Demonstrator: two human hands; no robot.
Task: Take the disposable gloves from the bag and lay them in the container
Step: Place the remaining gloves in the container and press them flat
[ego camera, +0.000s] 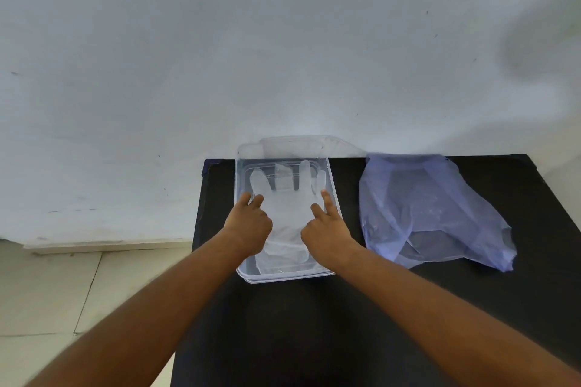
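Note:
A clear plastic container (334, 198) sits on the black table, its far end against the wall. Inside it a translucent white disposable glove (287, 214) lies flat, fingers pointing away from me. My left hand (250, 223) rests on the glove's left edge, with two fingertips stretched forward and the other fingers curled. On the glove's right side my right hand (325, 226) presses down with two extended fingers. Neither hand grips anything. To the right of the container a thin blue plastic bag (430, 210) lies crumpled and flat on the table.
The black table (314, 324) stands against a white wall (283, 56). A clear lid (342, 148) leans behind the container against the wall. The table's left edge drops to a tiled floor (63, 292).

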